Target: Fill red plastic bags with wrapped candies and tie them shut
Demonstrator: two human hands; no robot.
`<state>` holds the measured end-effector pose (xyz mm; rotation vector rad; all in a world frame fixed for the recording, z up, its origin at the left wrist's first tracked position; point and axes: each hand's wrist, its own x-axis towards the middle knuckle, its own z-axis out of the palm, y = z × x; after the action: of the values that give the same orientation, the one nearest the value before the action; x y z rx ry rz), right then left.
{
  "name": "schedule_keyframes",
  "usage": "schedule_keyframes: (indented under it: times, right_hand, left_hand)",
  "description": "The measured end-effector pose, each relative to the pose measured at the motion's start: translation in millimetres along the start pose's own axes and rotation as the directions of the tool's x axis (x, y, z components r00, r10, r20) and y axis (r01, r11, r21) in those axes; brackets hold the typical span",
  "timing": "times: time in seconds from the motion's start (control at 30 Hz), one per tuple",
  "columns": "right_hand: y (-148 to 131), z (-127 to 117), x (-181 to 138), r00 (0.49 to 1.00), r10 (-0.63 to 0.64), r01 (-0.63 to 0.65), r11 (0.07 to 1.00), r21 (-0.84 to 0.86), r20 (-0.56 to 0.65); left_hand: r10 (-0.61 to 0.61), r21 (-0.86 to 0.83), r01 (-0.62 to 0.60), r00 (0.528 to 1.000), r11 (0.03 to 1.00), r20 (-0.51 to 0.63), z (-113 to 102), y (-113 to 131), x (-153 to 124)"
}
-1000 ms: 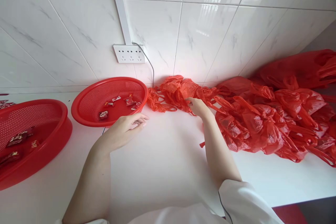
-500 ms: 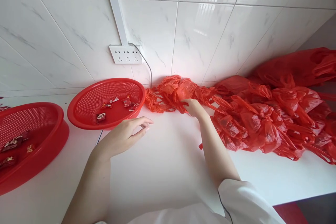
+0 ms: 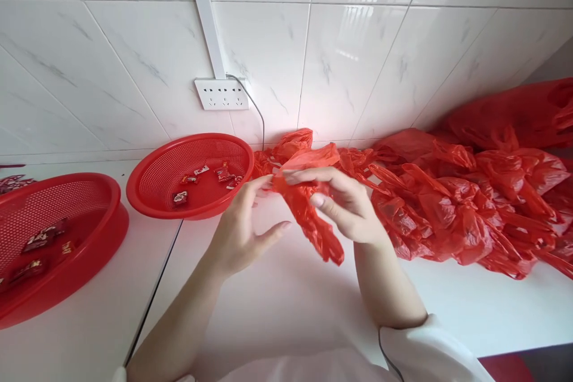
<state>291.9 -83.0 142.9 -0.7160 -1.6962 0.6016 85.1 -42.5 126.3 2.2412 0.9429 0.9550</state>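
Note:
A thin red plastic bag [image 3: 308, 218] hangs crumpled above the white table, its lower end dangling toward me. My right hand [image 3: 342, 203] grips it between thumb and fingers. Just left of the bag is my left hand [image 3: 246, 224], thumb spread away from the fingers; its fingertips are at the bag's upper left edge, and whether they touch it I cannot tell. Behind both hands lies a pile of loose red bags [image 3: 293, 142] against the wall.
A red perforated basket [image 3: 150, 170] with several wrapped sweets [image 3: 180, 198] stands at the back left. Another red basket [image 3: 101, 239] with packets is at the far left. Many filled red bags [image 3: 456, 215] are heaped on the right. A socket strip [image 3: 222, 94] with a cable is on the tiled wall.
My right hand has lifted a red bag off the pile and brought it toward me. My left hand has moved right, up to the bag, with its thumb spread wider.

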Motion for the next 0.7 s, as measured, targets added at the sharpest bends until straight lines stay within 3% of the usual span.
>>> schedule_keyframes:
  times: [0.1,0.17,0.23,0.3,0.4,0.5,0.6,0.67,0.7]
  right_hand:
    - [-2.6,11.7,-0.6,0.975,-0.095,0.082,0.994,0.07,0.2]
    - [-2.2,12.0,-0.8,0.975,-0.113,0.117,0.993,-0.012,0.193]
    - [-1.0,4.7,-1.5,0.993,-0.093,0.106,0.973,-0.203,0.073]
    - [3.0,-10.2,-2.9,0.99,-0.09,0.032,0.895,-0.445,-0.11]
    - [14.6,-41.5,-6.4,0.903,-0.254,-0.098,0.664,-0.741,-0.347]
    - [26.3,-72.9,-10.6,0.806,-0.388,-0.22,0.504,-0.835,-0.447]
    - [31.0,-93.4,-15.8,0.809,-0.263,-0.388,0.432,-0.814,-0.525]
    - [31.1,-97.7,-19.6,0.818,-0.02,-0.535,0.339,-0.774,-0.575]
    - [31.1,-97.1,-21.2,0.796,0.166,-0.605,0.263,-0.752,-0.582]
  left_hand:
    - [-0.089,0.08,0.089,0.996,0.993,0.002,15.1,-3.1,1.5]
    - [-0.161,0.172,0.152,0.986,0.973,0.041,21.1,-12.6,4.9]
    - [-0.231,0.273,0.203,0.97,0.94,0.074,23.1,-25.5,8.6]
    - [-0.289,0.353,0.234,0.951,0.906,0.11,21.6,-38.4,11.5]
    - [-0.362,0.431,0.245,0.907,0.868,0.214,15.1,-53.4,14.0]
    - [-0.404,0.436,0.256,0.867,0.863,0.292,6.2,-62.4,16.5]
    - [-0.397,0.392,0.261,0.859,0.882,0.322,-2.7,-67.0,17.9]
    - [-0.403,0.382,0.255,0.831,0.888,0.383,-6.5,-69.3,16.4]
    - [-0.415,0.382,0.25,0.79,0.89,0.451,-6.9,-70.6,14.9]
